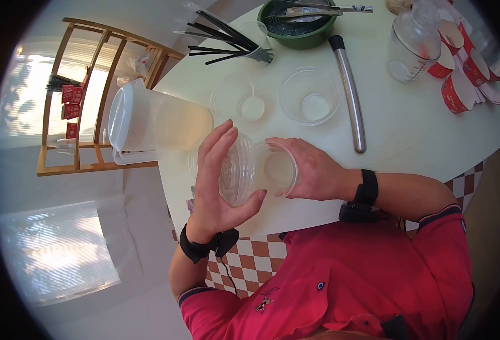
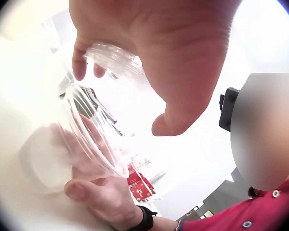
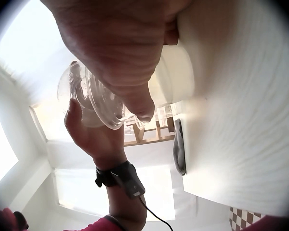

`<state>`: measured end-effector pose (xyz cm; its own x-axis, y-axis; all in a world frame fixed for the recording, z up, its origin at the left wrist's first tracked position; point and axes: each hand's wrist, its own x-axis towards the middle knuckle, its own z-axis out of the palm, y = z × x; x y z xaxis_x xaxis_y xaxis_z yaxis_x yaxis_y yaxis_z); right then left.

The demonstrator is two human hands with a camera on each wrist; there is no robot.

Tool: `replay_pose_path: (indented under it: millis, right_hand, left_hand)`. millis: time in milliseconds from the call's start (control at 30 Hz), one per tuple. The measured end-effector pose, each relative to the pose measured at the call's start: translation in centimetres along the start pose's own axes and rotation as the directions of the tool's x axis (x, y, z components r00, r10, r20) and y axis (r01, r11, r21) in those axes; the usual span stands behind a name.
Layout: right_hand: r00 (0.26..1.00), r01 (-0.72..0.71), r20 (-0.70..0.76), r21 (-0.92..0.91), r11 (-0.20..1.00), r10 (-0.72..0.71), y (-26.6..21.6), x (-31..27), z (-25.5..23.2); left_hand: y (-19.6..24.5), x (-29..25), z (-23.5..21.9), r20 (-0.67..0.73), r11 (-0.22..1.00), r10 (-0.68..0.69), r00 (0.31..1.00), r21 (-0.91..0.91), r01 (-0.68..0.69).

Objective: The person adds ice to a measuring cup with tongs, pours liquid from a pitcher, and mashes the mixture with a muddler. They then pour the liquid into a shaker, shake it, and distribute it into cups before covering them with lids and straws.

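The left hand (image 1: 216,184) holds a ridged clear plastic lid (image 1: 238,173) between its thumb and raised fingers. Just to its right, the right hand (image 1: 320,174) grips a clear plastic cup (image 1: 279,170) around its side, the cup's mouth tilted. In the left wrist view the lid (image 2: 116,60) hangs under the left hand (image 2: 159,57), with a visible gap to the cup's rim (image 2: 94,132). The right wrist view shows the right hand (image 3: 120,53) with its thumb at the clear rim, and the left hand (image 3: 96,142) beyond. Part of the cup is hidden by fingers.
Two clear cups (image 1: 313,107) stand beyond the hands. A metal rod (image 1: 350,99) lies to their right. Further around are a pitcher (image 1: 170,122), black straws (image 1: 227,37), a green bowl (image 1: 302,38), a clear jar (image 1: 411,48) and red-and-white paper pieces (image 1: 459,93).
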<state>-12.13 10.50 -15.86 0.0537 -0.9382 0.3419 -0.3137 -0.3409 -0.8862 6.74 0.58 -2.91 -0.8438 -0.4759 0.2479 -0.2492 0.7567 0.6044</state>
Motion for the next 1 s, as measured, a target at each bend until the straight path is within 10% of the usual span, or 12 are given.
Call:
replay_pose_path:
  millis: [400, 700, 900, 1000]
  right_hand:
    - [0.998, 0.005, 0.059, -0.160, 0.987, 0.004, -3.5, -4.3, -3.8]
    - [0.972, -0.220, 0.017, 0.400, 0.890, 0.233, -10.9, -7.3, -7.6]
    - [0.881, -0.257, -0.264, 0.431, 0.865, 0.393, -9.7, -9.6, -9.5]
    - [0.693, -0.347, -0.547, 0.319, 0.882, 0.470, -7.0, -11.2, -13.1]
  left_hand:
    - [2.3, -3.0, -0.5, -0.181, 0.956, 0.166, 0.969, 0.271, -0.113]
    - [6.5, 0.0, 5.8, 0.164, 0.801, 0.340, 0.926, 0.466, -0.376]
    - [7.3, 1.1, 8.1, 0.193, 0.839, 0.410, 0.891, 0.303, -0.452]
    - [6.9, 0.0, 7.4, 0.166, 0.905, 0.376, 0.912, 0.145, -0.400]
